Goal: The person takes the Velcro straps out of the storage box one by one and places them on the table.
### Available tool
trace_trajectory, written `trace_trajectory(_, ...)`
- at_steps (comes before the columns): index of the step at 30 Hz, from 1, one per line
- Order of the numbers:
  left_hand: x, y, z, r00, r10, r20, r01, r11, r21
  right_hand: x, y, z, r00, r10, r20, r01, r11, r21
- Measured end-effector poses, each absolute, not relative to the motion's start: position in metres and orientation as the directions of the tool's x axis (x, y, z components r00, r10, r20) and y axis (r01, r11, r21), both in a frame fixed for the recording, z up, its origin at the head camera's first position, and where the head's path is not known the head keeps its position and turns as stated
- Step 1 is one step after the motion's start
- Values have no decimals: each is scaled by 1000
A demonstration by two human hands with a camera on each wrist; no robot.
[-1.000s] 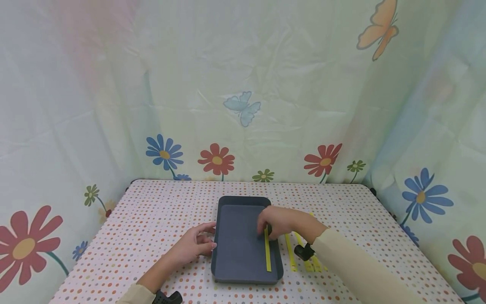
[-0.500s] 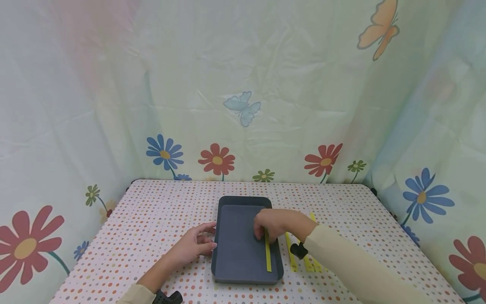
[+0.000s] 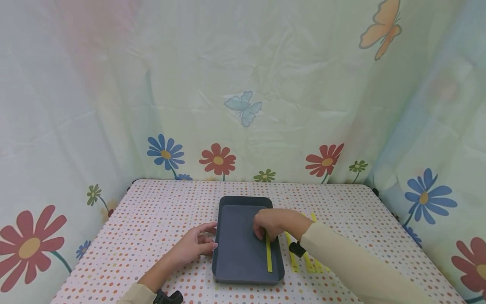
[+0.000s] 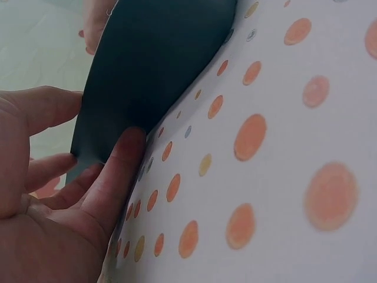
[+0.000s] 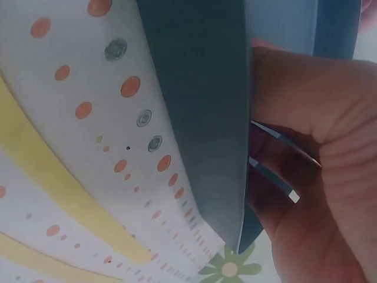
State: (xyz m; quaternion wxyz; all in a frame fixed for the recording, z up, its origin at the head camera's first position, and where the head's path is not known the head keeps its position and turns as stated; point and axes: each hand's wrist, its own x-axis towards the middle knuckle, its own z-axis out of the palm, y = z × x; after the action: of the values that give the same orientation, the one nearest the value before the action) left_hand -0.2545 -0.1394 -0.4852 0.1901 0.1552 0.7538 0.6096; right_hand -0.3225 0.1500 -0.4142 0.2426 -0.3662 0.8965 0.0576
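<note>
A dark grey rectangular tray [image 3: 241, 253] lies lengthwise on the table. Along its inner right side runs a narrow yellow strip [image 3: 269, 257], its near end bare. My right hand [image 3: 270, 223] reaches over the right rim with curled fingers and holds the strip's far part, which the hand hides. In the right wrist view, the thumb and fingers [image 5: 277, 206] bend over the tray's wall [image 5: 200, 118]. On the other side, my left hand [image 3: 193, 244] rests against the left wall. Its fingertips [image 4: 131, 141] touch the tray's outer side, fingers loosely spread.
Several more yellow strips [image 3: 292, 255] lie on the table right of the tray, partly under the right forearm. A dotted cloth [image 3: 171, 207] covers the table. Behind and at the sides hangs a curtain [image 3: 296, 84] printed with flowers and butterflies.
My right hand has shifted slightly left and its wrist has turned a little over the strip. The strip's near end, the tray and my left hand have stayed in place.
</note>
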Motion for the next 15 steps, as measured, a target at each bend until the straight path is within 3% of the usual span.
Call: trace_trajectory(15, -255, -139, -487, -878, 469, -97, 2, 205, 979, -322, 140, -412, -644, -591, -487, -671, 741, -11)
